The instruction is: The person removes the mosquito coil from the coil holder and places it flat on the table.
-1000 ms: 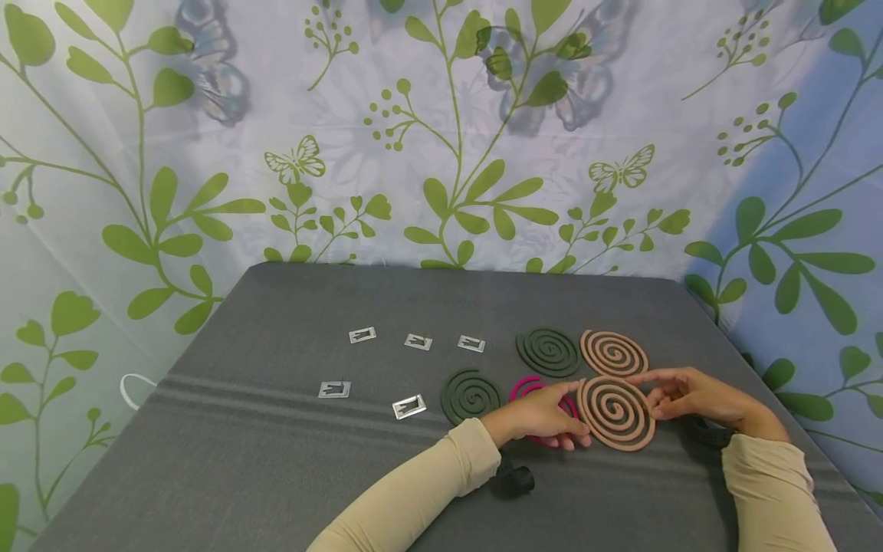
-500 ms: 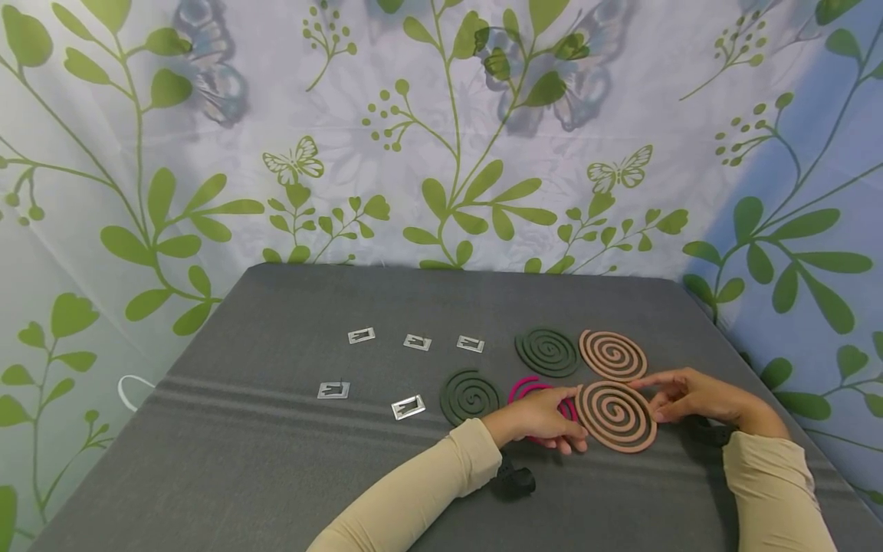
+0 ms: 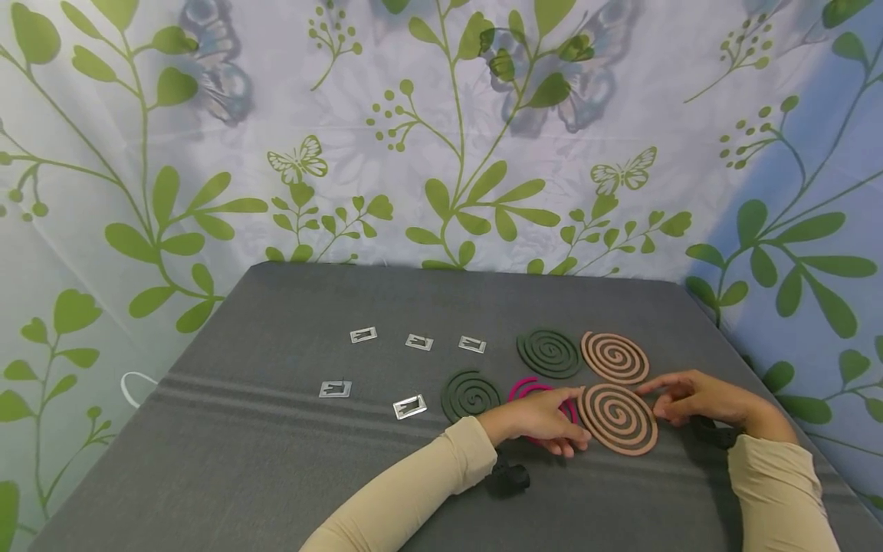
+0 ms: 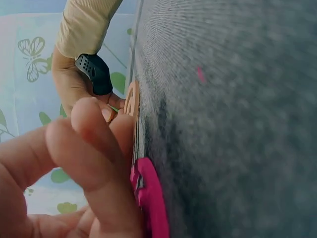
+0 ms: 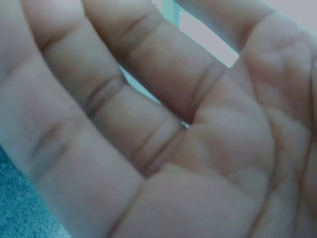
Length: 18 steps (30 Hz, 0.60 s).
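A tan mosquito coil [image 3: 629, 447] lies on the grey table between my two hands. My left hand [image 3: 545, 418] reaches over a pink mosquito coil [image 3: 524, 386], partly hidden beneath it, and touches the tan coil's left edge with its fingertips. On the opposite side, my right hand [image 3: 704, 399] has its extended index finger and thumb at the tan coil's right edge. Just behind lies a second tan coil [image 3: 629, 373], beside a green coil [image 3: 567, 360]. Another green coil [image 3: 451, 399] is left of the pink one. Palm and fingers fill the right wrist view.
Several small metal coil stands [image 3: 410, 407] lie spread over the middle left of the table [image 3: 228, 460]. Behind the table hangs a leaf-patterned curtain [image 3: 386, 169]. A white loop of cord [image 3: 131, 387] shows by the left edge.
The front tan coil has shifted slightly toward me, away from the tan coil behind it. Both hands have stayed at its edges, with small finger movements.
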Motion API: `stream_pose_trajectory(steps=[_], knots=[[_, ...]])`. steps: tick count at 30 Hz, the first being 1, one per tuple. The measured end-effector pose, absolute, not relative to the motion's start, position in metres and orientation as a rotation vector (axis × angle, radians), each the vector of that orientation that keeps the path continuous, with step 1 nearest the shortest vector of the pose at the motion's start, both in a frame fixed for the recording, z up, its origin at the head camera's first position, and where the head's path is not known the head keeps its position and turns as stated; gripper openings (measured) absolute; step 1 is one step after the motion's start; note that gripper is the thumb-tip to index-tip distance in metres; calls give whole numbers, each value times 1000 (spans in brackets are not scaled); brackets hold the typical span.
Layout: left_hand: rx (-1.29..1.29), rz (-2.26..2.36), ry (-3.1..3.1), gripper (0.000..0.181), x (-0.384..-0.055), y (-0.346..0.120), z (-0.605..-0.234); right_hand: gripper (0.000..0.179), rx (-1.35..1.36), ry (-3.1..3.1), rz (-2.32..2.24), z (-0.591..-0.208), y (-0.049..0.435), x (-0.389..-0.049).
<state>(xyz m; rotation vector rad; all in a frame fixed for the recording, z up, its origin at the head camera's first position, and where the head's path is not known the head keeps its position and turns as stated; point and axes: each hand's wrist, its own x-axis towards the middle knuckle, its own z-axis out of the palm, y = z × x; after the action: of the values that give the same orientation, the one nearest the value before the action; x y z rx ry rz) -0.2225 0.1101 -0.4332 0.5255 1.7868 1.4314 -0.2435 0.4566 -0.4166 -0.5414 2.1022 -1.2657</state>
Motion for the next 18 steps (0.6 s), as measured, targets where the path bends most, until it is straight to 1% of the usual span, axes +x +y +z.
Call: stream_pose_trajectory(steps=[6, 10, 14, 18], knots=[[672, 1464, 1762, 54, -228, 94, -432, 45, -499, 2178, -1273, -414, 457, -241], [789, 1521, 1791, 44, -230, 75, -426, 43, -461, 2165, -1354, -414, 459, -240], [895, 1577, 1889, 38, -234, 50, -420, 47, -486, 2206, -1455, -416, 460, -237], [943, 1618, 2079, 37, -238, 13, -410, 50, -524, 2315, -1574, -418, 459, -234]])
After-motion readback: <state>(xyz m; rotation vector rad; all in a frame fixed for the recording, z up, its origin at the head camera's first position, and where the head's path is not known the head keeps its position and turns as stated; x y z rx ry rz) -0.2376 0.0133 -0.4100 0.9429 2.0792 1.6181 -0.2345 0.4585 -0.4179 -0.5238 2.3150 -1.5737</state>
